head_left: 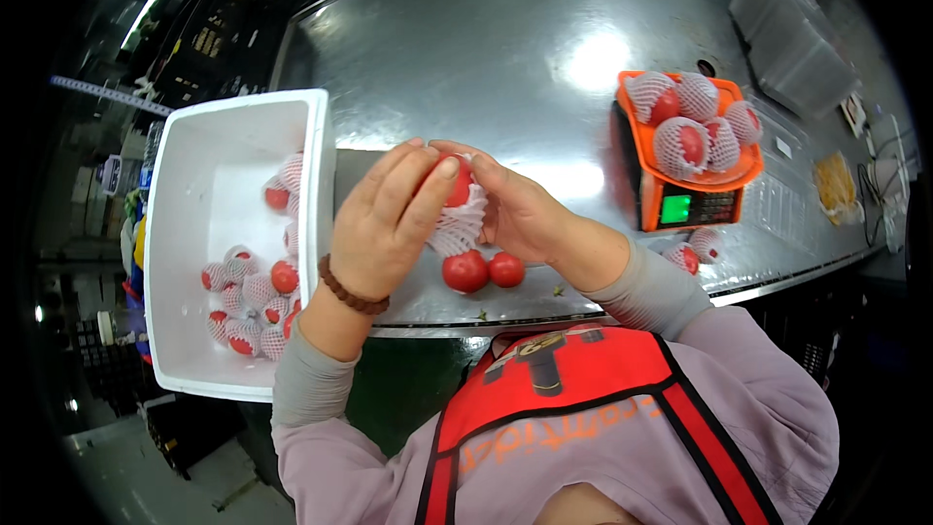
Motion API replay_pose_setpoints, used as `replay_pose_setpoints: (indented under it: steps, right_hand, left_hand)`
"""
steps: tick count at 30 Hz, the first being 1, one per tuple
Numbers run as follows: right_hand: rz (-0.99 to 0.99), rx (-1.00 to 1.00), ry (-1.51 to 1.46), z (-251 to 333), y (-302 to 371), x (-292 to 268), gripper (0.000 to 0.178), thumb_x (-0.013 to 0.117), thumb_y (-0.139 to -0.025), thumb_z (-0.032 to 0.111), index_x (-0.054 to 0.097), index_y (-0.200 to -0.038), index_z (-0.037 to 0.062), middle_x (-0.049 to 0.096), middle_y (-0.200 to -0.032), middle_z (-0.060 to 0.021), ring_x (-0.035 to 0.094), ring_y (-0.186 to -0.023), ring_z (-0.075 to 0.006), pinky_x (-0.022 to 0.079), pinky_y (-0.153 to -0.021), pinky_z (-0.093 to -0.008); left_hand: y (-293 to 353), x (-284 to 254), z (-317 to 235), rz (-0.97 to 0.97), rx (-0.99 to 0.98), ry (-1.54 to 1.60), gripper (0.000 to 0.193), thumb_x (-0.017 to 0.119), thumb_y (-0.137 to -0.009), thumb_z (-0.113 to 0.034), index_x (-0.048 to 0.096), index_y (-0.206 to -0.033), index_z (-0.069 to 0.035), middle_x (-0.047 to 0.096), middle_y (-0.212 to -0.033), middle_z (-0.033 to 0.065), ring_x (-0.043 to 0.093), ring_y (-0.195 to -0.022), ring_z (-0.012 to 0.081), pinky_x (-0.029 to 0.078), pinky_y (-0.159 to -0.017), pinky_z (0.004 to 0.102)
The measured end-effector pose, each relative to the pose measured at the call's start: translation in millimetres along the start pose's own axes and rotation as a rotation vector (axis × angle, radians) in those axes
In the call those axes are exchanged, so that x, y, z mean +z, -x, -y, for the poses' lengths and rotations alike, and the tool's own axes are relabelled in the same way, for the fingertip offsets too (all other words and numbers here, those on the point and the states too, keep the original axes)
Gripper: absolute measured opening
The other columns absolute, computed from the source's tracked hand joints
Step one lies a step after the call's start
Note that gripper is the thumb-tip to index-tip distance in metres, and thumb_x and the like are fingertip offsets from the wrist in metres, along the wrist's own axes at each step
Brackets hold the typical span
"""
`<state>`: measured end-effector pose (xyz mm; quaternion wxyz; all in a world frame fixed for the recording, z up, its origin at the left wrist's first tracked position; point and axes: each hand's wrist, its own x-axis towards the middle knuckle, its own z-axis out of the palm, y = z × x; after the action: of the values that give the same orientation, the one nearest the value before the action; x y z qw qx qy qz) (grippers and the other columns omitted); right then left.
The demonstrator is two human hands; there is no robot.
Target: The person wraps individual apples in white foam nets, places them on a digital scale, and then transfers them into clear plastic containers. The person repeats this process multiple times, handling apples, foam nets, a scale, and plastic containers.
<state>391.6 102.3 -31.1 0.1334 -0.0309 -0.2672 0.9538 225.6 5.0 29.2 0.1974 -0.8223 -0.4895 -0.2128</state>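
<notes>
Over the near part of the metal table, both my hands are around one red tomato (458, 187) with a white foam net sleeve (461, 227) partly over it. My left hand (387, 206) closes on it from the left, its fingers bent over the top. From the right, my right hand (520, 202) grips it, with part of its fingers hidden behind the tomato and net. Just below the hands, a bare tomato (466, 272) and a smaller bare tomato (506, 269) lie side by side on the table. Small green stem bits (558, 291) lie near the edge.
At left stands a deep white foam box (324, 151) holding several netted tomatoes (259, 290). An orange scale (653, 196) at right bears an orange tray (721, 179) of netted tomatoes; two more (692, 251) lie before it. Clear plastic containers (792, 34) are stacked at the far right.
</notes>
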Motion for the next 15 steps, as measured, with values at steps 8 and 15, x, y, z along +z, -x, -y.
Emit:
replay_pose_setpoints:
  steps: [8,15]
  right_hand:
    - [-0.194,-0.488,0.698,22.5,60.6,-39.3,0.067,0.067,-0.082,0.017,0.037,-0.140,0.0053,0.050,-0.128,-0.0103,0.051,-0.116,-0.0233,0.041,-0.099,-0.0342]
    - [-0.520,-0.745,1.426,28.7,95.6,-47.8,0.059,0.069,-0.080,0.019,0.046,-0.132,0.0023,0.044,-0.134,-0.0175,0.047,-0.121,-0.0264,0.039,-0.098,-0.0350]
  left_hand:
    - [-12.1,66.2,-81.1,-0.390,-0.970,1.663,0.081,0.070,-0.080,-0.008,0.023,-0.145,-0.001,0.032,-0.145,0.0176,0.041,-0.130,0.0267,0.042,-0.102,0.0394]
    - [-33.7,104.1,-108.9,-0.523,-1.143,1.725,0.066,0.072,-0.080,-0.004,0.037,-0.135,-0.002,0.051,-0.126,0.0128,0.054,-0.114,0.0217,0.048,-0.096,0.0378]
